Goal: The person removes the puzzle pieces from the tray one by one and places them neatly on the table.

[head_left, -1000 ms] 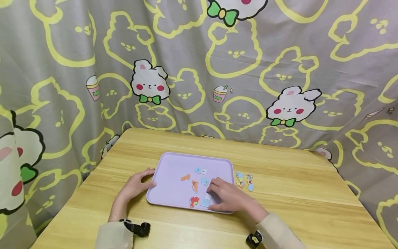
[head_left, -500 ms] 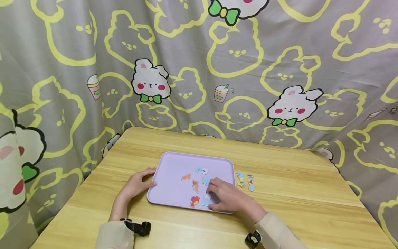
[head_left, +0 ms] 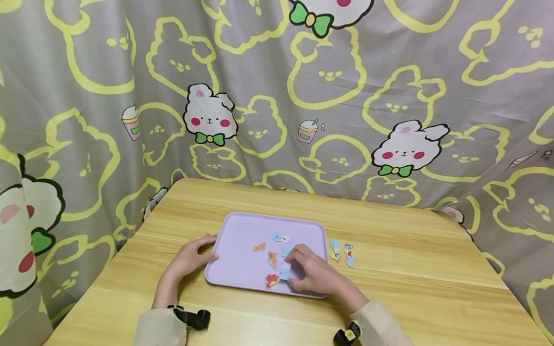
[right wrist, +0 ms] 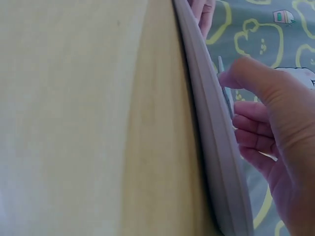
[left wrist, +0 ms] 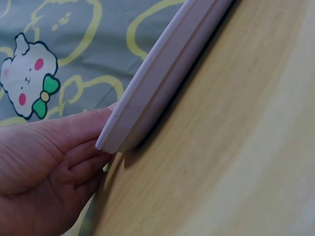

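Note:
A lilac tray [head_left: 242, 269] lies on the table. My left hand [head_left: 188, 259] grips its left rim, thumb over the edge and fingers along the outside; the left wrist view shows this hand [left wrist: 54, 172] at the rim. Over the tray's right part my right hand [head_left: 313, 271] pinches a blue-and-white puzzle piece [head_left: 284, 274] between thumb and fingers, partly covered by them. A pale blue piece [head_left: 285, 251] lies just above it. In the right wrist view, the thumb touches the edge of a tilted thin piece [right wrist: 227, 93].
On the tray are two orange pieces [head_left: 272, 259], a red one [head_left: 271, 280] and a blue-and-white pair [head_left: 280, 238]. Several colourful pieces [head_left: 335, 251] lie on the wooden table [head_left: 402, 269] right of the tray. A patterned curtain [head_left: 259, 115] hangs behind.
My right hand has shifted the blue-and-white piece slightly up and left, toward the pale blue piece, with its fingers a little higher. The left hand stays at the tray rim.

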`<action>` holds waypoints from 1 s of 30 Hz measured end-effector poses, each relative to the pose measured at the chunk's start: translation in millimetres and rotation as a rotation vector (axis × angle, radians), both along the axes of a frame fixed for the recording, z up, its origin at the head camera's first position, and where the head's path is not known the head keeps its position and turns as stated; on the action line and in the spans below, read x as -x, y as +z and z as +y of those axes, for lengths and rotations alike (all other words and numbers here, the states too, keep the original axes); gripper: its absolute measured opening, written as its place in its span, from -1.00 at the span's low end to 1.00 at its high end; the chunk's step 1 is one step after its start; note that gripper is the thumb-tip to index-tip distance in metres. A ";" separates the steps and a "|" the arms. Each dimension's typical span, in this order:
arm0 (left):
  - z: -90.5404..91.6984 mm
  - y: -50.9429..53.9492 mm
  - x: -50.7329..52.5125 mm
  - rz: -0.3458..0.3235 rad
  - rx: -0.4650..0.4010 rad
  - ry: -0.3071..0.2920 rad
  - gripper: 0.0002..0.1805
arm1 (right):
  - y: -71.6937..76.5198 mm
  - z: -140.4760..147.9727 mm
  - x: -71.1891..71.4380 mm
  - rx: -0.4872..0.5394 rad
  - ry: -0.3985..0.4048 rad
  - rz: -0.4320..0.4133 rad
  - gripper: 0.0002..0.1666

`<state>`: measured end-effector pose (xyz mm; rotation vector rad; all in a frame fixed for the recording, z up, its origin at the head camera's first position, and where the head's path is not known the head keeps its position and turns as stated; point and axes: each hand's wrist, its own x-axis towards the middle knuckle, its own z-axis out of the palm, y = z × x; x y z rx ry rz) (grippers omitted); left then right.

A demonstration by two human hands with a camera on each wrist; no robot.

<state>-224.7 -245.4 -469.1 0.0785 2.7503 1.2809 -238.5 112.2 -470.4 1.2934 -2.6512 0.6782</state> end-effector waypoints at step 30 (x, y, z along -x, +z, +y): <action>-1.2 -1.7 0.4 0.002 -0.002 -0.006 -0.41 | -7.4 10.7 5.5 0.217 -0.002 -0.015 -0.48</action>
